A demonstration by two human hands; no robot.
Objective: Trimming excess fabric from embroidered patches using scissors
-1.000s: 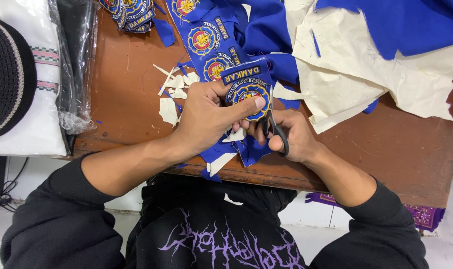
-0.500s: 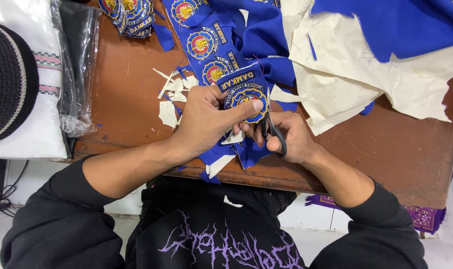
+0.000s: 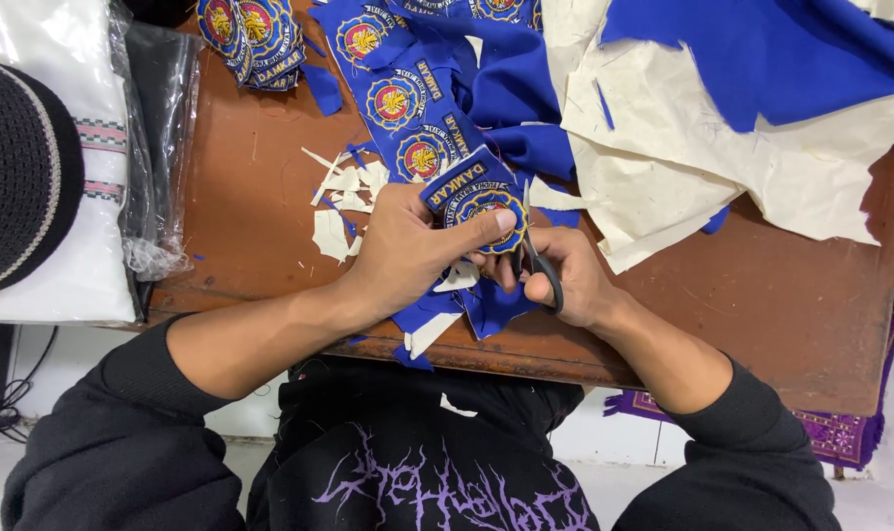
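Note:
My left hand (image 3: 407, 251) pinches a blue embroidered patch (image 3: 473, 194) with a round yellow and red emblem, thumb pressed on its face. My right hand (image 3: 565, 275) grips black-handled scissors (image 3: 537, 258), whose blades point up along the patch's right edge. The patch is at the end of a blue fabric strip (image 3: 403, 93) carrying more of the same emblems, which runs toward the far side of the brown wooden table (image 3: 781, 305). Blue and cream offcuts (image 3: 445, 320) lie under my hands at the table's near edge.
Cream backing scraps (image 3: 341, 202) lie left of my hand. A stack of cut patches (image 3: 252, 34) sits at the far left. Large cream backing sheets (image 3: 683, 147) with blue cloth (image 3: 771, 59) cover the right. A black knitted cap (image 3: 19, 177) and clear plastic bag (image 3: 152, 138) lie left.
My hands and the patch stay in the same spot. The patch has turned slightly in my left hand as the scissors work along its edge.

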